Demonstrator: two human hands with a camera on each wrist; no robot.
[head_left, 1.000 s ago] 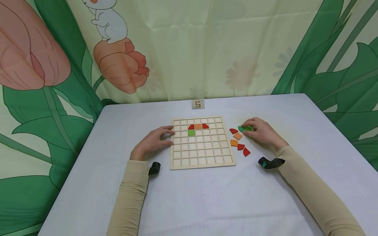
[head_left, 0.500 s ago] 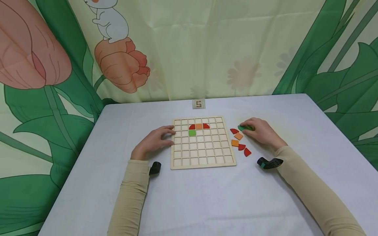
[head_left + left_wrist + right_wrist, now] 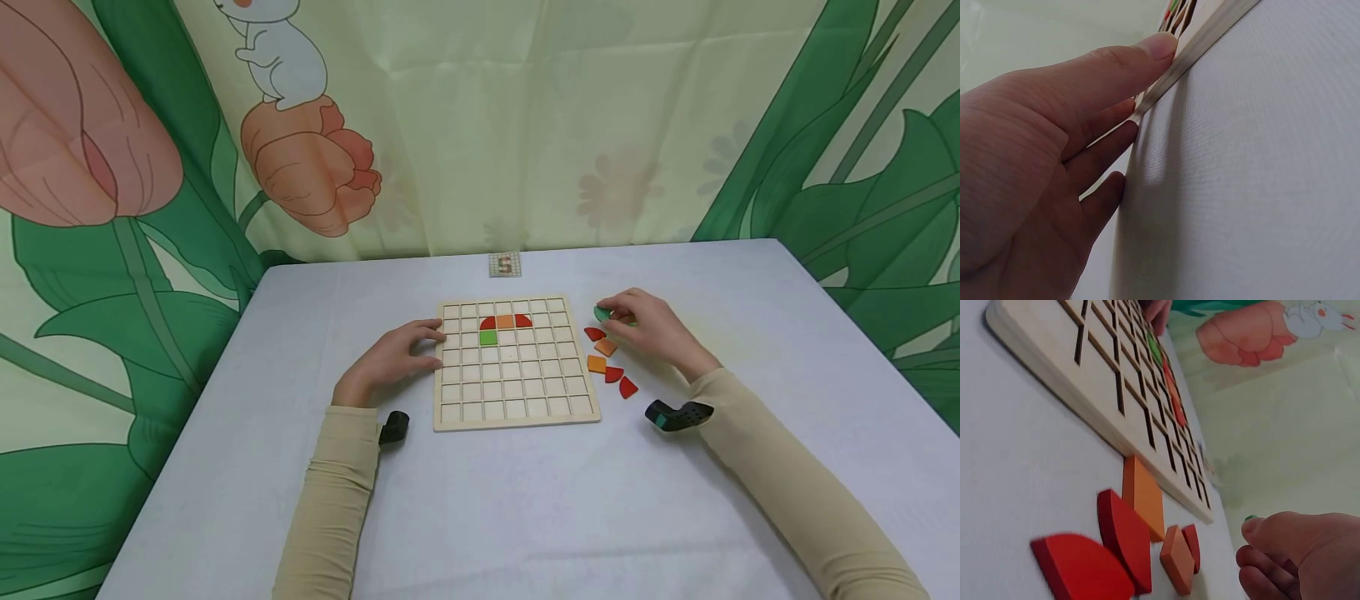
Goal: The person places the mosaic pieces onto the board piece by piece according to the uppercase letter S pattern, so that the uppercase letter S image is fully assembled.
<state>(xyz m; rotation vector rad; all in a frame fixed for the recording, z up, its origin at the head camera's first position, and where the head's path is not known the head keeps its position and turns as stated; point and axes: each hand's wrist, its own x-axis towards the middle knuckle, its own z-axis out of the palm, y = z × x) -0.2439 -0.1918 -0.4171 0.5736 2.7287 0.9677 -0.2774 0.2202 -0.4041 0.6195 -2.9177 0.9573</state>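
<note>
A square wooden grid board (image 3: 517,425) lies mid-table, its upper cells holding two red quarter-round tiles (image 3: 523,321), an orange square tile (image 3: 506,322) between them and a light green square tile (image 3: 489,337). My left hand (image 3: 393,358) rests at the board's left edge, thumb and fingertips touching the rim with fingers relaxed. My right hand (image 3: 648,325), beyond the board's right side, pinches a dark green tile (image 3: 602,313) between thumb and fingers. In the right wrist view only a sliver of that tile (image 3: 1250,517) shows at the thumb tip. Some light green shows beneath the hand.
Right of the board lie several loose tiles: red quarter-rounds (image 3: 628,387) and orange squares (image 3: 597,364). A small card (image 3: 505,264) with a grid pattern lies at the back edge of the white-covered table (image 3: 480,517). A printed curtain (image 3: 465,125) hangs behind.
My right hand has shifted left and away from me, taking the dark green tile from beside the light green one. My left hand has stayed at the board's edge.
</note>
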